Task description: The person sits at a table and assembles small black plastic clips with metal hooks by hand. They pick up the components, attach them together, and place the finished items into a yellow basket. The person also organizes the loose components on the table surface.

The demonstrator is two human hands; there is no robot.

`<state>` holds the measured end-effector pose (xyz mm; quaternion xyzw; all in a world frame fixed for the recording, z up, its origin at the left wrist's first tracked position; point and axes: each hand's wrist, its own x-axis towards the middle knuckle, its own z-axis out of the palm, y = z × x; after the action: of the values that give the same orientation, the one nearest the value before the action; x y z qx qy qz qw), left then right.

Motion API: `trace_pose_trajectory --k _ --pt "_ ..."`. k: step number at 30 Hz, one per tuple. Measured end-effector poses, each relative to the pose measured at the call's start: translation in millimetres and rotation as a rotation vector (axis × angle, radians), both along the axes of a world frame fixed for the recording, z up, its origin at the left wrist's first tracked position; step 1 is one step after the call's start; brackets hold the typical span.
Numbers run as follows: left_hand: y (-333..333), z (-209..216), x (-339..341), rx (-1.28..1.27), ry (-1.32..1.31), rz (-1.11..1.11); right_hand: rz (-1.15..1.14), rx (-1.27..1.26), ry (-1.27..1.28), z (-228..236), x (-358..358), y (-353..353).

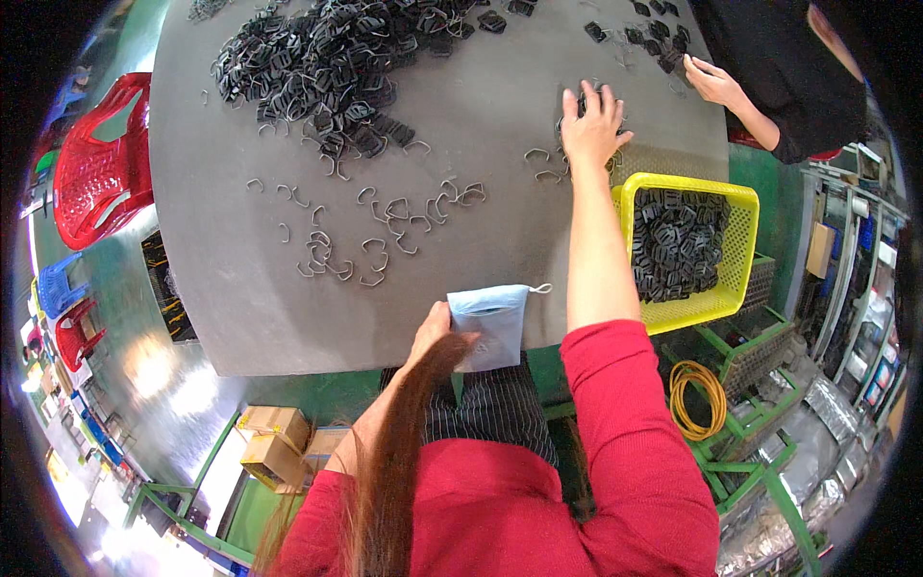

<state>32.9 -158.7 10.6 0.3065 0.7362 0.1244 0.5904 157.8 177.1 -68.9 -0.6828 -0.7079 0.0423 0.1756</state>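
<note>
Right hand: right hand (pixel 591 130) palm down, fingers spread and slightly bent, reaching across the surface (pixel 250 317); touching or just above a few black pieces (pixel 582 100), no clear grip on any.
Left hand: left hand (pixel 431 332) close to the body, at the left side of a pale blue piece (pixel 487 322) with a white loop; fingers partly behind hair, can't tell how far closed or if it grips.
Black pieces at hand: directly under and around the right hand; that hand much nearer, left well apart. Their long axis: hidden by fingers, can't tell.
Yellow basket: yellow basket (pixel 697 313) right of the right hand and closer to the body, beside the right forearm; black pieces inside.
Big pile: black pile (pixel 317 72) far left of the right hand.
Wire hooks: loose wire hooks (pixel 394 212) between pile and body.
Co-worker: other person's hand (pixel 713 84) at far right, near more black pieces.
</note>
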Motion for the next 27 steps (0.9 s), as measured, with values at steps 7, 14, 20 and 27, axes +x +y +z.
trace_pose_trajectory --k 7,14,20,27 --pt "-2.6 -10.2 8.2 0.181 0.037 -0.116 0.357 -0.086 0.228 20.8 -73.8 -126.4" --pt "-9.8 -20.9 11.2 0.212 0.057 -0.134 0.009 0.207 0.167 23.9 -19.2 -85.9" --pt "-11.2 -21.3 12.0 0.249 0.053 -0.112 0.125 0.018 0.229 -8.8 3.3 -91.9" --pt "-13.5 -28.3 17.2 0.249 0.048 -0.072 0.339 0.079 0.100 -7.4 -5.5 -46.4"
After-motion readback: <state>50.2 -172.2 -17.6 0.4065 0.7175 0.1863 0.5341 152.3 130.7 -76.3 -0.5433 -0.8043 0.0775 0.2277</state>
